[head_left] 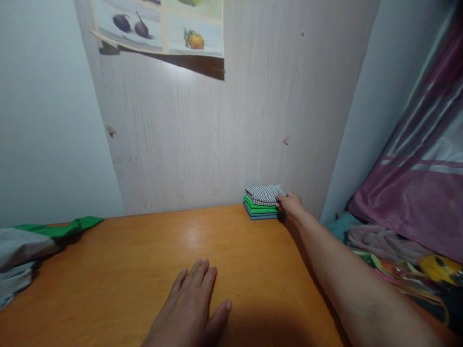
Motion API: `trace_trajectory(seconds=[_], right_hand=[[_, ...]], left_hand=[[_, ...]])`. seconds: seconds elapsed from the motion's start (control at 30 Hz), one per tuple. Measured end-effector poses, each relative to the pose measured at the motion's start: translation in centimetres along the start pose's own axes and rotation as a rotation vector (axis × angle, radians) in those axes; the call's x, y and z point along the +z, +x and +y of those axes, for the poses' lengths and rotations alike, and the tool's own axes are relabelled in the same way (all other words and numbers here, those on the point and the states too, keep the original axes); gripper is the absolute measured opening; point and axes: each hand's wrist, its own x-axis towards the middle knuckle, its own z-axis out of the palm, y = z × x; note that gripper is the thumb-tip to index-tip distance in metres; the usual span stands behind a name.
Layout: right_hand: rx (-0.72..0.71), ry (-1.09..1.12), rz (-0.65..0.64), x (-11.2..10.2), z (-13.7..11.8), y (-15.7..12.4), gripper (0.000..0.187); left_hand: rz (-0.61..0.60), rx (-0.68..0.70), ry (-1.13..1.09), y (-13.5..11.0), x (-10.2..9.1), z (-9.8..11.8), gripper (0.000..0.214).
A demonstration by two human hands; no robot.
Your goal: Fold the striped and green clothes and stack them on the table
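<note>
At the back of the wooden table (pixel 152 250), against the wall, stands a small stack of folded cloths. On top lies a striped grey-and-white folded cloth (pixel 265 193), above a bright green folded cloth (pixel 258 208) and a blue one (pixel 261 216). My right hand (pixel 290 203) reaches out to the stack's right side, its thumb and fingers closed on the edge of the striped cloth; some fingertips are hidden. Near the front of the table my left hand (pixel 191 303) is spread palm down with nothing in it.
A crumpled white, grey and green cloth (pixel 39 241) lies on the table's left end. Pictures of fruit (pixel 191 36) hang on the wood-grain wall. Right of the table are a pink-and-silver curtain (pixel 415 193) and a heap of mixed items (pixel 401 270).
</note>
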Motion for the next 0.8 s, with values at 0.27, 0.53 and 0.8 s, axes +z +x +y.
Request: trace_trajectory(seconds=[0.27,0.53,0.8], right_hand=[[-0.05,0.074,-0.003,0.0,0.3,0.2,0.012],[0.037,0.193,0.03,-0.4,1.2,0.7,0.012],[-0.03,0.075,0.018,-0.8,1.1,0.6,0.006]], left_hand=[[0.022,0.007,-0.01,-0.1,0.2,-0.2,0.073],[-0.007,-0.004,-0.027,-0.1,0.0,0.1,0.075],[-0.01,-0.003,-0.007,-0.1,-0.1,0.0,0.075]])
